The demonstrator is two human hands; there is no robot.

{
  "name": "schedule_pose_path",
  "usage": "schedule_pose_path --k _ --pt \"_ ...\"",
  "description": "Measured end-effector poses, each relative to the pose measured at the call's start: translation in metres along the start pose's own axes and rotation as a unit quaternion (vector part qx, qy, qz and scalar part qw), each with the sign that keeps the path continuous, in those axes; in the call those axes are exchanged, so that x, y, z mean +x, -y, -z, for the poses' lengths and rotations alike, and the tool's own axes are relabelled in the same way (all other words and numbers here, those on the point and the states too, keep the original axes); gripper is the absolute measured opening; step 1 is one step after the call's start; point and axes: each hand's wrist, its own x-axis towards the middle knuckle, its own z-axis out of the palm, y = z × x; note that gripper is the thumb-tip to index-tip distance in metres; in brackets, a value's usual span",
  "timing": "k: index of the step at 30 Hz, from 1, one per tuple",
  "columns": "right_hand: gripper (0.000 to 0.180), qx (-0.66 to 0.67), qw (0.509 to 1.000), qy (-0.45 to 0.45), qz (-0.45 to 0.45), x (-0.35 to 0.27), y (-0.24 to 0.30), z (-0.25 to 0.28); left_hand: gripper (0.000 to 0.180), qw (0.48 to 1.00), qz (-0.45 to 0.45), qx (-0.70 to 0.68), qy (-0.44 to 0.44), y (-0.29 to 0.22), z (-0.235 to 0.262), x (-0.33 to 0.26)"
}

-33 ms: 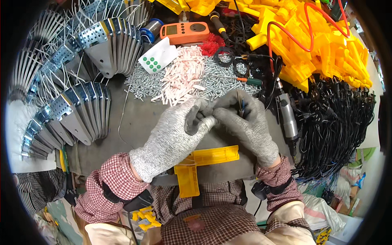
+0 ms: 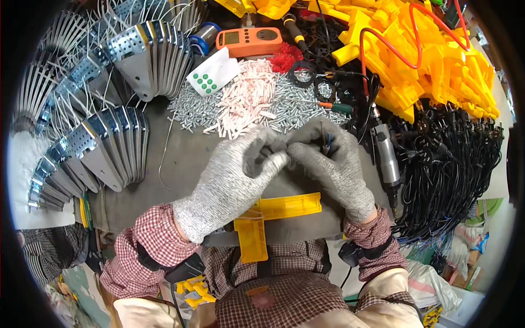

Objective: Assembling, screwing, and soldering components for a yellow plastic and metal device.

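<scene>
Both my hands wear grey knit work gloves and meet over the middle of the bench, fingertips pinched close together. My left hand (image 2: pixel 224 177) is closed, its thumb and forefinger pressed on something too small to make out. My right hand (image 2: pixel 336 172) is closed too, with thin wires (image 2: pixel 326 145), one bluish, showing between its thumb and fingers. The rest of the wires is hidden by the gloves. Below the hands, a yellow T-shaped plastic housing (image 2: pixel 290 205) lies at the bench's near edge, partly under my left wrist.
Beyond the hands lie white-pink sleeves (image 2: pixel 249 95) between piles of screws (image 2: pixel 191 106). Perforated metal plates (image 2: pixel 98 145) with white wires stand left. An orange meter (image 2: pixel 249 42) sits behind. Rightward are a power screwdriver (image 2: pixel 387 158), black cords (image 2: pixel 443 175) and yellow housings (image 2: pixel 432 65).
The view has shifted very slightly. The wire ends at my right hand sit at a slightly different angle; both hands keep their pinch.
</scene>
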Motion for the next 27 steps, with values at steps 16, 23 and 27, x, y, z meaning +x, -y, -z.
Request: schedule_pose_path --k 16,23,27 --pt "0.015 -0.241 0.939 0.228 0.088 -0.017 -0.007 -0.04 0.012 0.857 -0.261 0.435 -0.095 0.047 0.0 -0.105" --pt "0.029 -0.138 0.977 0.16 -0.041 -0.01 -0.021 -0.042 0.016 0.933 -0.17 0.307 -0.079 0.025 0.005 -0.089" --pt "0.028 -0.12 0.981 0.142 -0.058 -0.011 -0.024 -0.038 0.018 0.878 -0.139 0.444 -0.11 0.012 0.003 -0.065"
